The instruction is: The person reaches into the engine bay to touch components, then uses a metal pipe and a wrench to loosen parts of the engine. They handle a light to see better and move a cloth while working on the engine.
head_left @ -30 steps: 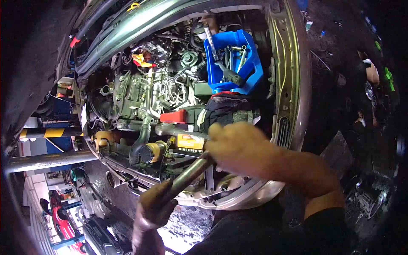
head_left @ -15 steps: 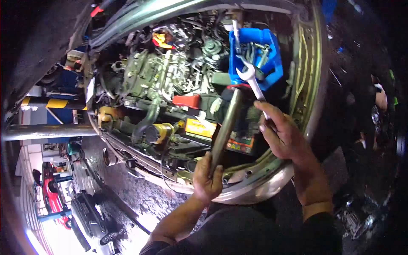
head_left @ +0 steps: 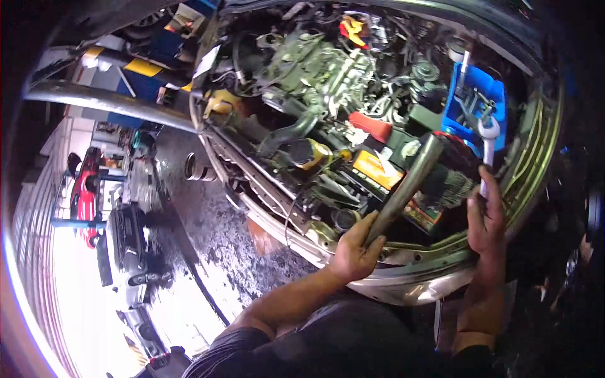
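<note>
My left hand (head_left: 357, 251) is wrapped round the lower end of a long metal pipe (head_left: 409, 183), which slants up and right over the battery (head_left: 372, 173). In my right hand (head_left: 486, 220) is a silver wrench (head_left: 488, 143), held by its lower end with the open jaw upward. Just behind the wrench head stands a blue tray (head_left: 498, 93) holding several sockets and tools. Pipe and wrench are apart. A dark knitted glove (head_left: 455, 188) lies between them, beside the battery.
The car's engine (head_left: 315, 69) fills the open bay, with a red part (head_left: 370, 126) near its middle. The front body edge (head_left: 416, 286) runs close below both hands. A metal post (head_left: 113, 104) stands left; a red car (head_left: 87, 192) and a dark car (head_left: 129, 242) are beyond.
The view has turned, so the engine bay appears farther right and tilted. The pipe slants more to the right, and the wrench is more upright. Both hands keep their hold.
</note>
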Available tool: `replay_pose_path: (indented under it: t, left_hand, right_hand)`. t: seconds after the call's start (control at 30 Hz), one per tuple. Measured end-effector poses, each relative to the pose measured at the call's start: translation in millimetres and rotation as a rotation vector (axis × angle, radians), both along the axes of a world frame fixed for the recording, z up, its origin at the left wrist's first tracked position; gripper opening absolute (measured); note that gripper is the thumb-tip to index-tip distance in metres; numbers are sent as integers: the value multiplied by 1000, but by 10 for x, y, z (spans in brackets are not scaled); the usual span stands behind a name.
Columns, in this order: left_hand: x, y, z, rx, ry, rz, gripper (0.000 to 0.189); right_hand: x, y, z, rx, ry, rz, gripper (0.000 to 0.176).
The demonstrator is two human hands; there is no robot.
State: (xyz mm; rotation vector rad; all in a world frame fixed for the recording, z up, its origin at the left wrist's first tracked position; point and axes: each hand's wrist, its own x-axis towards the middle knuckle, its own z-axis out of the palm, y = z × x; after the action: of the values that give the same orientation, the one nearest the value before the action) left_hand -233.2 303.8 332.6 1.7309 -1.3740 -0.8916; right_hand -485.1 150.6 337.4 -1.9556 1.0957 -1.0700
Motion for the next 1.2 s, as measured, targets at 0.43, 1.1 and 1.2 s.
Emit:
replay_pose_path:
  t: [0.43, 1.1, 1.2]
  left_hand:
    - [2509, -52, -375, -53, -151, 1258, 34]
    - [2828, -389, -394, 363, 240, 1013, 28]
    - [2962, -367, -466, 337, 250, 989, 21]
  right_hand:
    - [198, 22, 197, 20, 135, 99, 55]
    - [83, 51, 123, 234, 308, 286, 60]
    - [62, 57, 99, 197, 310, 287, 61]
